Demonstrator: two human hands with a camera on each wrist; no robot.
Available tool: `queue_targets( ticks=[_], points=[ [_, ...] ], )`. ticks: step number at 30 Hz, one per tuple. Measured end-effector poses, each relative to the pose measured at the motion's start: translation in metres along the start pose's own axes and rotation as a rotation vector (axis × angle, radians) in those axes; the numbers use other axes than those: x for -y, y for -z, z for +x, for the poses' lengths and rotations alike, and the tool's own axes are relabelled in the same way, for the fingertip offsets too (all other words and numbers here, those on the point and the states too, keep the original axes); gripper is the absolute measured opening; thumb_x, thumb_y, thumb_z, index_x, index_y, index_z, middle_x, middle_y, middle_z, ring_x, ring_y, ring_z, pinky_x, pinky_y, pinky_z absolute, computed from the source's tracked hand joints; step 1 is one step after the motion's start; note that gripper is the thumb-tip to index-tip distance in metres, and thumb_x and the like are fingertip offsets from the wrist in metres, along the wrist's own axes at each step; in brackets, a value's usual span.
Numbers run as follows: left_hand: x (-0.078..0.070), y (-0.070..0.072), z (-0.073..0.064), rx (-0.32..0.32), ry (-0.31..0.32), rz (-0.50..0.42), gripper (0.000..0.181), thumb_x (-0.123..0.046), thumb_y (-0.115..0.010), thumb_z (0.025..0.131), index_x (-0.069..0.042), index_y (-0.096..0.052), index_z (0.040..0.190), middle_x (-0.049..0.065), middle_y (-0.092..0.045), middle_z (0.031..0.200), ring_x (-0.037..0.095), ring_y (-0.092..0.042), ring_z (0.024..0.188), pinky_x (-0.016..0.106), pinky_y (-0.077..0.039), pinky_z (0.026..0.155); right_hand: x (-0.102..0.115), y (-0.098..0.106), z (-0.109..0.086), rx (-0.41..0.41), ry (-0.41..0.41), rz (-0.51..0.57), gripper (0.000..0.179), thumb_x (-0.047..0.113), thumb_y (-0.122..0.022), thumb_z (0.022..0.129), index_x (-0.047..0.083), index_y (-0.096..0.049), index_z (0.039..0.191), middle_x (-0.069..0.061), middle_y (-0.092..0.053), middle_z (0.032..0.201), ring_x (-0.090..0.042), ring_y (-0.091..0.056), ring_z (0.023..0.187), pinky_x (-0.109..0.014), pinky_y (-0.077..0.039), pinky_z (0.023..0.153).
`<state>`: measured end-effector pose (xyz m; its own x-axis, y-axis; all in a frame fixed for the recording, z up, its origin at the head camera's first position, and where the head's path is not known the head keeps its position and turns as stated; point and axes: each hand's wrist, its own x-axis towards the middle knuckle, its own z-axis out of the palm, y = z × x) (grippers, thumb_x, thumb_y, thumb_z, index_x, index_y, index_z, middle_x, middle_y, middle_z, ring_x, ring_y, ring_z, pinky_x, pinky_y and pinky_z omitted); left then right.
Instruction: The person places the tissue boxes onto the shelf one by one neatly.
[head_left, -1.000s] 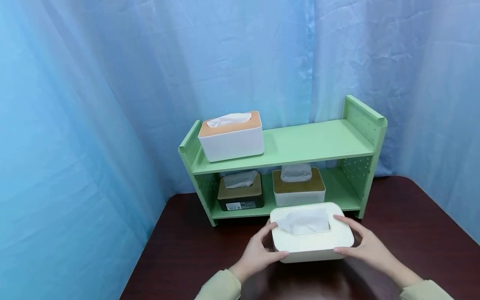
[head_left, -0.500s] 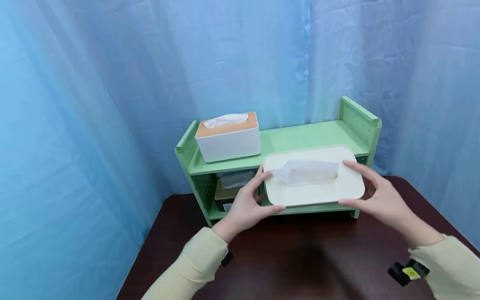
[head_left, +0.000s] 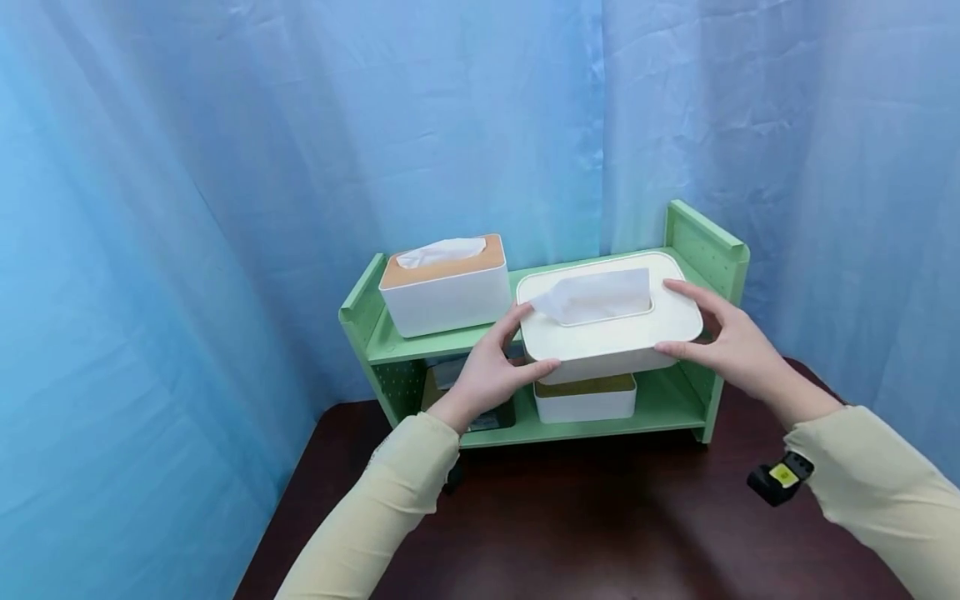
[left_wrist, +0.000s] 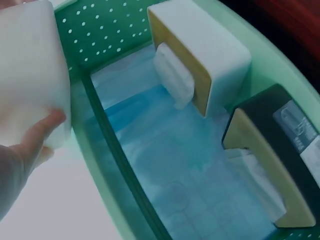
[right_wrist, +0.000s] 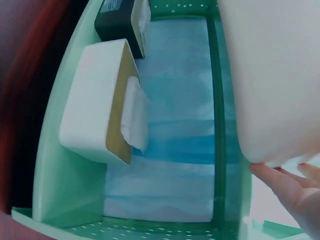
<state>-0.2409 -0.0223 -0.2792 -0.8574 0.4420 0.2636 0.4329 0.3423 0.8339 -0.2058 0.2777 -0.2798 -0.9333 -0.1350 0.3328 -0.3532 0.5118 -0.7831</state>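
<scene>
A cream-white tissue box [head_left: 600,337] with a tissue standing out of its slot is held between both hands, in front of the upper shelf of a green two-tier rack [head_left: 678,396]. My left hand [head_left: 491,367] grips its left end, thumb at the front lower edge and fingers along the side. At the right end my right hand [head_left: 731,342] grips it the same way, thumb low and a finger on top. The box tilts slightly toward the head camera. Both wrist views show its pale side [left_wrist: 32,65] close over the shelf edge.
A white tissue box with an orange-tan lid [head_left: 446,296] stands at the upper shelf's left. On the lower shelf are a white box with a wooden lid [head_left: 588,407] and a dark box [left_wrist: 280,155]. The rack has raised end panels [head_left: 708,242] and stands on a dark table [head_left: 585,517].
Both hands have lifted the cream-white tissue box from low over the table up to the upper shelf's height. Its front side shows again as it has levelled somewhat over the last half second.
</scene>
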Motion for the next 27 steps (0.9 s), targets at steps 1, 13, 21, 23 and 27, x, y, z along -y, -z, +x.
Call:
queue_targets(
  ticks=[1, 13, 21, 23, 27],
  points=[
    [-0.003, 0.002, 0.002, 0.007, 0.015, 0.003, 0.078, -0.025, -0.073, 0.083, -0.021, -0.03, 0.149, -0.002, -0.021, 0.157, 0.02, -0.024, 0.144, 0.036, -0.041, 0.104, 0.003, 0.003, 0.003, 0.02, -0.015, -0.004, 0.082, 0.018, -0.069, 0.087, 0.016, -0.021, 0.152, -0.02, -0.015, 0.156, -0.027, -0.041, 0.127, -0.009, -0.042, 0.07],
    [-0.03, 0.031, 0.036, 0.17, 0.186, -0.087, 0.069, -0.029, -0.063, 0.091, -0.024, -0.026, 0.149, 0.005, -0.027, 0.155, 0.027, -0.042, 0.134, 0.046, -0.052, 0.087, 0.031, 0.028, 0.04, 0.295, -0.212, 0.098, 0.083, 0.033, -0.057, 0.094, 0.016, -0.001, 0.154, -0.03, -0.004, 0.154, -0.049, -0.024, 0.135, -0.059, -0.045, 0.091],
    [-0.038, 0.044, 0.053, 0.234, 0.245, -0.111, 0.068, -0.026, -0.059, 0.094, -0.021, -0.022, 0.151, 0.005, -0.019, 0.158, 0.027, -0.035, 0.138, 0.051, -0.049, 0.09, 0.043, 0.04, 0.07, 0.43, -0.316, 0.104, 0.086, 0.033, -0.056, 0.094, 0.016, 0.004, 0.153, -0.032, -0.002, 0.152, -0.054, -0.024, 0.133, -0.055, -0.049, 0.088],
    [-0.038, 0.044, 0.057, 0.238, 0.256, -0.103, 0.068, -0.026, -0.059, 0.094, -0.02, -0.021, 0.151, 0.005, -0.018, 0.158, 0.027, -0.035, 0.138, 0.05, -0.05, 0.09, 0.044, 0.04, 0.074, 0.438, -0.333, 0.097, 0.086, 0.033, -0.056, 0.095, 0.016, 0.005, 0.153, -0.031, 0.001, 0.153, -0.055, -0.022, 0.133, -0.054, -0.049, 0.088],
    [-0.039, 0.042, 0.061, 0.195, 0.261, -0.074, 0.067, -0.025, -0.06, 0.093, -0.018, -0.025, 0.15, 0.013, -0.029, 0.153, 0.028, -0.041, 0.134, 0.047, -0.05, 0.091, 0.044, 0.039, 0.079, 0.424, -0.352, 0.085, 0.087, 0.033, -0.056, 0.094, 0.017, 0.005, 0.153, -0.031, 0.002, 0.153, -0.056, -0.021, 0.133, -0.053, -0.05, 0.088]
  ],
)
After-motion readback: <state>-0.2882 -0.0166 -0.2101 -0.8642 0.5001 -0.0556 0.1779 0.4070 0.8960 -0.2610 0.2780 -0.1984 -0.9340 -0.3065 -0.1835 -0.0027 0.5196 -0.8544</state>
